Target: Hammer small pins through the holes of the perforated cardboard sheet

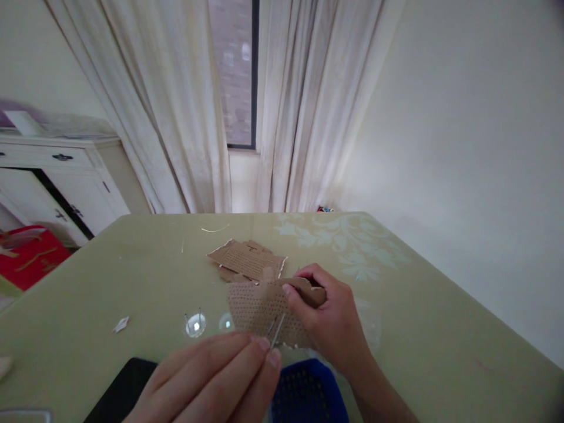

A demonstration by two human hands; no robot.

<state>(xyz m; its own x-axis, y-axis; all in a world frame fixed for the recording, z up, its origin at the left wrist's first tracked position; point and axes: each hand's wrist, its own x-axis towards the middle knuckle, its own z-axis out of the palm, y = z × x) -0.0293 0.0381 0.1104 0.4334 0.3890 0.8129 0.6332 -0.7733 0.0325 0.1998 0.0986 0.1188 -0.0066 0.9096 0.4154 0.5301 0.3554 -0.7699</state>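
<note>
My left hand is closed, thumb and fingertips pinching a thin silvery pin that points up and away. My right hand grips a sheet of brown cardboard by its upper right side, where the edge is folded or torn. Rows of small holes or marks cover this sheet. The pin's tip overlaps the sheet in view; whether they touch I cannot tell. Just behind lies a small pile of similar brown cardboard pieces with ragged pale edges.
A blue basket stands near my wrists. Left of the sheet are a small clear dish with thin pins and a clear round piece. A flat black object and a white scrap lie left on the table.
</note>
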